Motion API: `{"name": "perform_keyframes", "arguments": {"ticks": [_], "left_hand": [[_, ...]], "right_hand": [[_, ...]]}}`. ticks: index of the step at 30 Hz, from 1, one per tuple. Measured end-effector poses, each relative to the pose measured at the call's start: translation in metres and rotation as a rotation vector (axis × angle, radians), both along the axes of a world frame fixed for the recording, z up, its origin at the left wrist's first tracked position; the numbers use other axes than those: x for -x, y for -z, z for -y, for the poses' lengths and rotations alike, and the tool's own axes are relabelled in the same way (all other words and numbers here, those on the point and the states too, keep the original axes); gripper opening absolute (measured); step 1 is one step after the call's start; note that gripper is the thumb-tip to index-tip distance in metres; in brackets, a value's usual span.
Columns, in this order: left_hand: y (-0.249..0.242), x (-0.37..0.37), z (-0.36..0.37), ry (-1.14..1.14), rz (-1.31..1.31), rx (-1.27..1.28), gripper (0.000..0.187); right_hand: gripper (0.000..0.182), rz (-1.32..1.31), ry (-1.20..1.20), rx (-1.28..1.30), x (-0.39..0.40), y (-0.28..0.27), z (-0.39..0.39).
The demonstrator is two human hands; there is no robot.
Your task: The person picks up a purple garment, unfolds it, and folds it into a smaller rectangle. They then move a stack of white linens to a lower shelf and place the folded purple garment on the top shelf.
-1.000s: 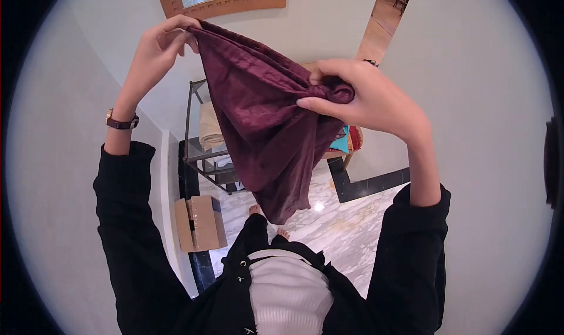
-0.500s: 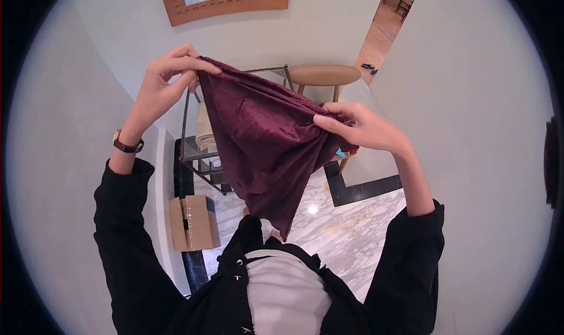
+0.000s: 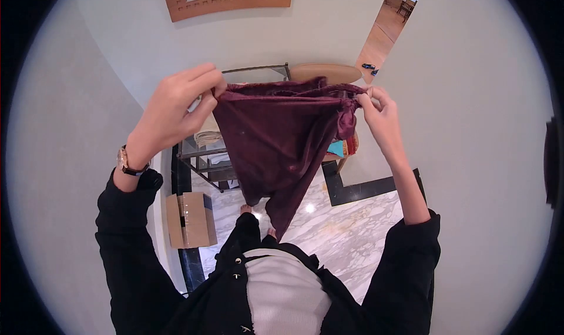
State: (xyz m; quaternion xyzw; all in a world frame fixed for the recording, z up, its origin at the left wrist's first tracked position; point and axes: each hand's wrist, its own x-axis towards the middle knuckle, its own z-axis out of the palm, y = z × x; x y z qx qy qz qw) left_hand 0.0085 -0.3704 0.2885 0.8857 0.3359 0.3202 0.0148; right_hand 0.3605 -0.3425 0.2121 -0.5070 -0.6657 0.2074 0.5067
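Observation:
A pair of maroon velvet pants hangs between my two hands, with its gathered waistband on top and two leg-like ends dangling below. My left hand pinches the left end of the waistband, fingers closed. At the right end, my right hand grips the band between thumb and fingers. Just below the right fingers, a bunched, knot-like fold of the fabric sticks out. The band sags open a little, showing its far edge behind the near one.
Behind the pants stand a glass-shelved metal rack with folded cloth and a wooden chair holding a turquoise item. An open cardboard box sits on the marble floor at left. A wood-framed mirror hangs ahead.
My left hand has moved down and slightly right; my right hand has moved up and outward. The waistband now stretches nearly level, and the pants hang wider.

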Motion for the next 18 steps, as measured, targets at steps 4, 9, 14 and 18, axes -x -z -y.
{"name": "perform_keyframes", "arguments": {"ticks": [4,9,14,18], "left_hand": [[-0.008,-0.002,0.005,0.131,0.09,0.186,0.003],[-0.002,-0.005,-0.001,0.15,0.404,0.214,0.018],[-0.006,0.016,-0.015,0.335,0.644,0.657,0.032],[-0.008,0.04,-0.025,0.426,0.714,0.86,0.037]], "right_hand": [[0.021,-0.075,-0.236,-0.297,0.004,-0.008,0.007],[0.024,-0.056,-0.373,-0.071,-0.002,-0.013,0.03],[0.029,0.298,-0.301,0.039,-0.006,-0.03,0.041],[0.044,0.934,-0.247,0.138,-0.021,-0.029,0.044]]}}
